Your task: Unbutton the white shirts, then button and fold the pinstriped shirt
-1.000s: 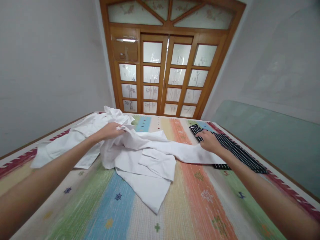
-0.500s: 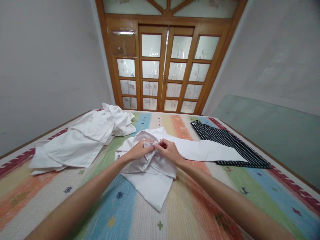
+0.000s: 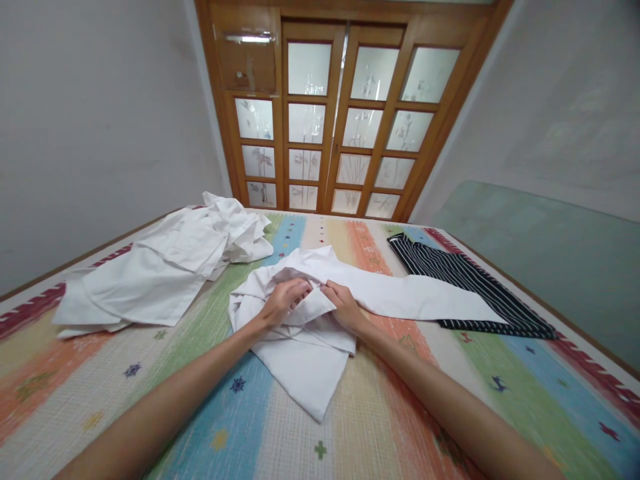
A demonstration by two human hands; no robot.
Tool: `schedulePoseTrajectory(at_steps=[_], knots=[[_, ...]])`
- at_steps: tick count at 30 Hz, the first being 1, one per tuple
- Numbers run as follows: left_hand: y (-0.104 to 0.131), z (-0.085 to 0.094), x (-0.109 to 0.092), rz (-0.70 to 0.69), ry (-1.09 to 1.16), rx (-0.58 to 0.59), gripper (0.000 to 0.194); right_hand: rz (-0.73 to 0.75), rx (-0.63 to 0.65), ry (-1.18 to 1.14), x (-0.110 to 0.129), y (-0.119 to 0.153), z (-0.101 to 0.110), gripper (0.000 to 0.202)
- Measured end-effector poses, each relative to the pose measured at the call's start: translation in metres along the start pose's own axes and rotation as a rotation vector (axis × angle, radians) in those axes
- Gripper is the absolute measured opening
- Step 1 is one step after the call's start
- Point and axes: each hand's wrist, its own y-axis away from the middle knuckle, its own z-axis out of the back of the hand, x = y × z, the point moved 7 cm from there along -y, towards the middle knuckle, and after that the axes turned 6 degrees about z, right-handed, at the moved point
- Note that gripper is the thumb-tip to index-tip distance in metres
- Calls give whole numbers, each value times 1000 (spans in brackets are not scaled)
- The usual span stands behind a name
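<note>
A crumpled white garment [image 3: 305, 373], perhaps a shirt, lies in front of me, with one long flat part stretching right onto dark striped cloth. My left hand [image 3: 286, 303] is closed on a fold near its middle. Just to the right, my right hand [image 3: 344, 305] pinches the same white cloth, and a small flap of fabric hangs between the two hands. Whatever small detail the fingertips hold, such as a button, is too small to make out.
Another heap of white clothes [image 3: 165, 267] lies at the left. A folded black garment with white stripes [image 3: 465, 287] rests at the right. Beneath everything is a colourful striped cover [image 3: 200, 407]. A green board [image 3: 540, 233] stands along the right side, and wooden glazed doors [image 3: 340, 120] close the far end.
Both hands stay on the white garment. The right hand has drawn slightly rightward and the left hand has turned, so a flap of cloth now shows between them. The view has tilted down a little.
</note>
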Motion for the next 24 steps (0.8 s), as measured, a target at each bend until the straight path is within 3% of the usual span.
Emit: schedulePoseTrajectory(at_steps=[4,7,12,24], knots=[[5,2,-15,-70,-172,-200,35,87,23,26,12,-2,2,31],[9,3,-23,-103,-162,-257,31,150,13,64,25,-4,7,28],[11,9,-33,-147,-167,-275,26,184,-74,73,42,-7,19,19],[18,4,-60,-274,-378,-267,18,51,-86,-198,41,-8,17,17]])
